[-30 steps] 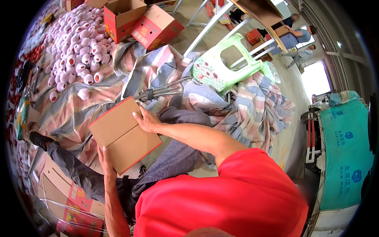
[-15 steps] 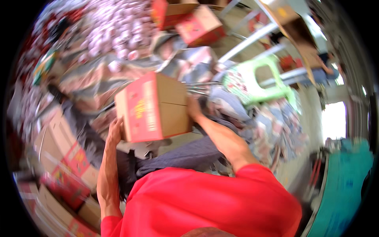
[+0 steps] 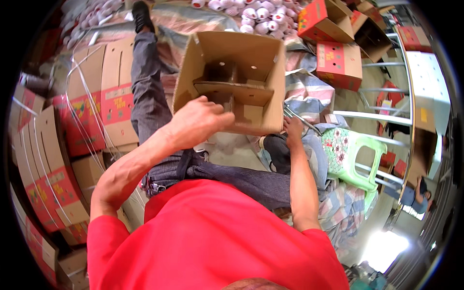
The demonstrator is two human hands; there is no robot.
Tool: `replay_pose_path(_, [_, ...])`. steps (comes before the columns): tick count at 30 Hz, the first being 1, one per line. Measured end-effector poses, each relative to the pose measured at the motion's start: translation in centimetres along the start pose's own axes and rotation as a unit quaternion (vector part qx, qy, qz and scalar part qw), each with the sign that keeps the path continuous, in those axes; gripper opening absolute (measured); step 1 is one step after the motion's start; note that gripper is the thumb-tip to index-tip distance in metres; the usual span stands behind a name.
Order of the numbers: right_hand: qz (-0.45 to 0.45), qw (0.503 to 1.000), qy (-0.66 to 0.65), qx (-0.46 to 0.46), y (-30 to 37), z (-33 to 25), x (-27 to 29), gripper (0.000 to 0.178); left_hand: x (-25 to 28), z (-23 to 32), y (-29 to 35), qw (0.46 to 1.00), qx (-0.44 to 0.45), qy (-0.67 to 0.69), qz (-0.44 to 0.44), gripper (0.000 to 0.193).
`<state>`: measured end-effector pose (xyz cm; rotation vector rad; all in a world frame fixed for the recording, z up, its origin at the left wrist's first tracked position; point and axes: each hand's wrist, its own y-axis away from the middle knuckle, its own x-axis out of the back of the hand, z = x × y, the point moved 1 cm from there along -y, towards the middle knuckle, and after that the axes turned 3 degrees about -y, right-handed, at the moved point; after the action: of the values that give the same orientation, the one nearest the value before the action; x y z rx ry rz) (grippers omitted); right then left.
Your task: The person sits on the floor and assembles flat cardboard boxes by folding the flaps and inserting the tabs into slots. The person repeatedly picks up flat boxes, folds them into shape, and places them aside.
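Note:
An upturned cardboard box [image 3: 241, 48] gapes toward me between my hands, its brown inside split by cardboard dividers [image 3: 241, 92]. Across its near left corner reaches my left hand [image 3: 200, 123], fingers curled over the opening; whatever they hold, if anything, is hidden. At the near right corner, my right hand [image 3: 293, 131] has its fingers closed against the box's edge. Just beyond that hand lie thin metal rods [image 3: 309, 121]. My legs spread on both sides of the box.
Strapped stacks of red-and-brown cartons [image 3: 46, 159] rise at my left. Many round pinkish-white netted items [image 3: 261, 17] cover a striped sheet ahead. A pale green stool [image 3: 357, 154], a metal-framed table [image 3: 427, 87] and open cartons [image 3: 338, 60] stand right; a person [image 3: 418, 195] is farther off.
The box has turned from showing its red printed side to showing its open, divided inside. My left hand has shifted from its left side to the near rim. The view has swung.

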<state>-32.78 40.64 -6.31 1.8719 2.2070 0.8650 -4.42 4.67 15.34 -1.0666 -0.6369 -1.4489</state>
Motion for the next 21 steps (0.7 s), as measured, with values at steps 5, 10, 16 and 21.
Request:
replay_pose_path(5, [-0.165,0.979,-0.081,0.085,5.9,-6.4,-6.2,0.086,-9.7,-1.2,4.8,0.990,-0.034,-0.074,-0.118,0.014])
replay_pose_path(10, [-0.276,0.922,0.174,0.207,9.6,-7.7,-11.4,0.084,-9.0,-0.6,4.0,0.982,0.005,0.099,-0.162,0.027])
replay_pose_path(16, [-0.043,0.782,0.428,0.451,12.5,-10.2,-13.4,0.075,-12.6,-5.8,-0.3,0.965,0.133,-0.216,-0.064,0.063])
replay_pose_path(21, [-0.081,0.621,0.549,0.554,15.3,-10.2,-15.2,0.065,-17.6,-9.0,-2.4,0.926,0.209,-0.126,-0.287,0.068])
